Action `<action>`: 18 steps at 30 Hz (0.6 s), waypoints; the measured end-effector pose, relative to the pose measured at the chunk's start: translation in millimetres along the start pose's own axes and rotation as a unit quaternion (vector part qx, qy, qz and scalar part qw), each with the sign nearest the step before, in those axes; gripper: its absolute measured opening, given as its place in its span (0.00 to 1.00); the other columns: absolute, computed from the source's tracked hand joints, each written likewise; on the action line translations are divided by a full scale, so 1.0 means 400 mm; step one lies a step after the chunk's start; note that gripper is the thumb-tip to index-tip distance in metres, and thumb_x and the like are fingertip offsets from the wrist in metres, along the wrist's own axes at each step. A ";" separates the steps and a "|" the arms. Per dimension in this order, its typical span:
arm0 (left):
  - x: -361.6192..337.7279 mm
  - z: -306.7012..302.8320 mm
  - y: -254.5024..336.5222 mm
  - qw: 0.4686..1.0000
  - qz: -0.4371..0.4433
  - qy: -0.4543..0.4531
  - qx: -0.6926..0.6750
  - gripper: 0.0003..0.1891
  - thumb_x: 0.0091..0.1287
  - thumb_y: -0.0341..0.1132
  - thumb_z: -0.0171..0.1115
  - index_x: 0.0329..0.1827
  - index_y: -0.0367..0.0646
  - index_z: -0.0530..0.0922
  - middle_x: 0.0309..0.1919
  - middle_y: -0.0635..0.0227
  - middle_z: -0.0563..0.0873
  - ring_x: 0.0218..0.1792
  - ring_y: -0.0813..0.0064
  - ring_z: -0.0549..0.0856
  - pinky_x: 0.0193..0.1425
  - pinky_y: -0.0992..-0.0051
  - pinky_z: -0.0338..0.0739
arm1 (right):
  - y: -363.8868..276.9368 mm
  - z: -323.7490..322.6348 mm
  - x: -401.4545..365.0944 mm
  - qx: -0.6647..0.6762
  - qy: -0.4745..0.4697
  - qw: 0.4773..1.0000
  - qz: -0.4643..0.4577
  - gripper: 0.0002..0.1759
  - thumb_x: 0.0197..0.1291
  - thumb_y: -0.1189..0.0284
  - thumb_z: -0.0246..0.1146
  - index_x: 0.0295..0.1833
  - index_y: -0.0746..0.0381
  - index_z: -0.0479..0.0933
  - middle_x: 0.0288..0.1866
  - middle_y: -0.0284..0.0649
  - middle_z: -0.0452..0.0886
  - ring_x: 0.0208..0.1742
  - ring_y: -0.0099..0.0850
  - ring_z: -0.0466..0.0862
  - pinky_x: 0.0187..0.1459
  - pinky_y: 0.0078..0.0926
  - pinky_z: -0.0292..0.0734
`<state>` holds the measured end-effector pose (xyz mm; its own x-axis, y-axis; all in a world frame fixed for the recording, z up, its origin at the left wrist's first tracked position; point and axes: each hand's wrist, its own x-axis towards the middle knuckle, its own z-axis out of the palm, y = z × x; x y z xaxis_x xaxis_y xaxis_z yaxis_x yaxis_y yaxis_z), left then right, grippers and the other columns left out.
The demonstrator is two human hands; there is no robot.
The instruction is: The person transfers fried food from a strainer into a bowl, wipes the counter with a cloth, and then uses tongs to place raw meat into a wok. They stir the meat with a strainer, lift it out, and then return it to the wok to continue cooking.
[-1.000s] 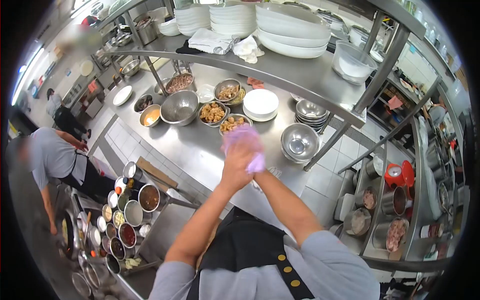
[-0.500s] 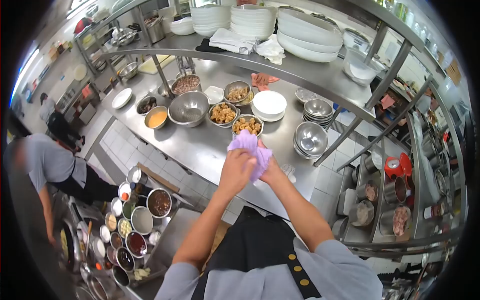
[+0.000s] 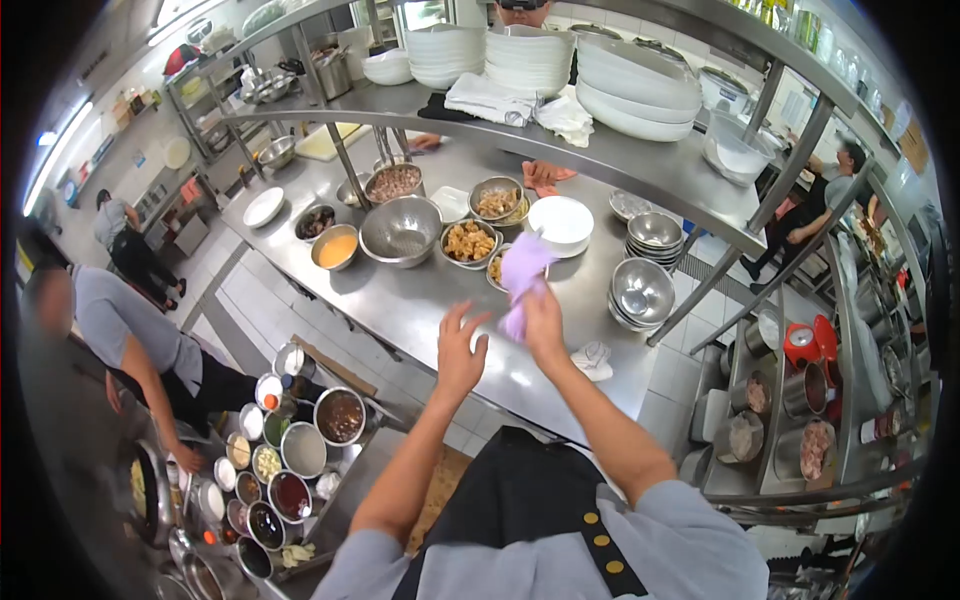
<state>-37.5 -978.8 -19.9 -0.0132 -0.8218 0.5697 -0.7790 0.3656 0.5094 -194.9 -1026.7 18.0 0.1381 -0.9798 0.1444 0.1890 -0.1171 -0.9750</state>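
My right hand [image 3: 541, 322] is closed round a bunched purple cloth [image 3: 524, 270], raised over the steel table [image 3: 400, 318]. To its left my left hand [image 3: 461, 350] is off the cloth, fingers apart, holding nothing. Just beyond the cloth stand a bowl of brown fried pieces [image 3: 469, 242], a second such bowl partly hidden by the cloth, and a stack of white plates [image 3: 560, 225]. A large empty metal bowl [image 3: 400, 231] and a bowl of orange liquid [image 3: 334, 248] are further left. A crumpled white cloth [image 3: 592, 362] lies right of my right hand.
A steel shelf [image 3: 640, 160] with stacked white bowls crosses above the table. Stacked metal bowls [image 3: 642, 292] stand at the table's right. Sauce pots [image 3: 303, 449] crowd the lower left, beside a person [image 3: 135, 325]. Another person [image 3: 840, 185] is beyond the shelf, and a rack [image 3: 770, 420] is at right.
My left hand has let go of the purple cloth and moved left, its fingers spreading. My right hand keeps the cloth, now nearer the white plates. The view has shifted slightly.
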 end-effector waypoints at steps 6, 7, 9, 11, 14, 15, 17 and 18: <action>0.040 0.064 -0.059 0.923 0.059 -0.363 0.114 0.18 0.66 0.37 0.57 0.58 0.45 0.76 0.52 0.54 0.81 0.55 0.58 0.80 0.63 0.61 0.72 | 0.125 0.040 0.038 -0.308 -0.107 0.941 -0.086 0.12 0.63 0.66 0.58 0.42 0.62 0.81 0.43 0.47 0.84 0.44 0.49 0.83 0.49 0.38 0.76; 0.031 0.078 -0.091 0.947 0.075 -0.297 0.096 0.17 0.70 0.39 0.53 0.60 0.47 0.74 0.54 0.63 0.80 0.54 0.61 0.81 0.60 0.60 0.74 | 0.164 0.010 0.094 -0.294 -0.031 0.955 -0.001 0.13 0.64 0.65 0.58 0.44 0.64 0.80 0.38 0.49 0.85 0.43 0.46 0.83 0.49 0.37 0.75; -0.031 0.088 -0.113 0.928 -0.180 -0.206 -0.252 0.16 0.72 0.41 0.51 0.60 0.49 0.74 0.54 0.65 0.81 0.54 0.61 0.81 0.60 0.57 0.75 | 0.146 -0.010 0.093 -0.246 -0.023 0.966 -0.072 0.13 0.63 0.65 0.57 0.43 0.64 0.80 0.39 0.50 0.84 0.42 0.47 0.83 0.45 0.38 0.76; -0.002 -0.005 -0.017 0.552 -0.437 -0.054 -0.708 0.19 0.76 0.48 0.44 0.62 0.51 0.72 0.55 0.65 0.81 0.54 0.63 0.81 0.56 0.57 0.80 | 0.087 0.009 0.046 -0.292 -0.086 0.942 -0.137 0.14 0.63 0.66 0.57 0.44 0.66 0.80 0.45 0.50 0.82 0.45 0.47 0.82 0.47 0.36 0.77; 0.029 0.031 -0.079 0.539 -0.330 -0.073 -0.771 0.24 0.75 0.53 0.41 0.68 0.52 0.67 0.60 0.63 0.77 0.57 0.63 0.80 0.58 0.54 0.78 | 0.081 0.038 0.005 -0.378 -0.223 0.834 -0.334 0.16 0.67 0.67 0.55 0.53 0.64 0.78 0.54 0.49 0.80 0.55 0.45 0.80 0.57 0.33 0.74; 0.040 0.032 -0.071 0.541 -0.341 -0.028 -0.769 0.28 0.73 0.56 0.42 0.70 0.52 0.64 0.66 0.63 0.73 0.61 0.61 0.77 0.60 0.48 0.76 | 0.090 0.041 0.014 -0.374 -0.229 0.833 -0.336 0.16 0.67 0.67 0.55 0.53 0.64 0.78 0.54 0.49 0.80 0.55 0.45 0.80 0.57 0.33 0.74; 0.019 0.006 -0.054 0.567 -0.338 -0.024 -0.750 0.31 0.71 0.59 0.43 0.71 0.52 0.63 0.67 0.63 0.71 0.63 0.60 0.75 0.62 0.46 0.73 | 0.105 0.031 0.035 -0.058 -0.146 0.980 -0.124 0.17 0.72 0.66 0.51 0.57 0.63 0.77 0.56 0.44 0.80 0.57 0.35 0.79 0.59 0.29 0.72; 0.003 -0.003 -0.043 0.590 -0.339 -0.029 -0.732 0.34 0.69 0.63 0.43 0.73 0.52 0.62 0.69 0.63 0.69 0.66 0.59 0.73 0.64 0.44 0.70 | 0.071 0.021 0.041 -0.058 -0.146 0.980 -0.123 0.17 0.72 0.66 0.51 0.57 0.63 0.77 0.56 0.44 0.80 0.57 0.35 0.79 0.59 0.29 0.72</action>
<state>-23.2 -985.8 -27.2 -0.0647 -0.9941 -0.0867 0.7585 -0.1054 0.6431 -179.1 -1044.5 -5.7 0.3769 -0.8339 0.4032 0.1428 -0.3778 -0.9148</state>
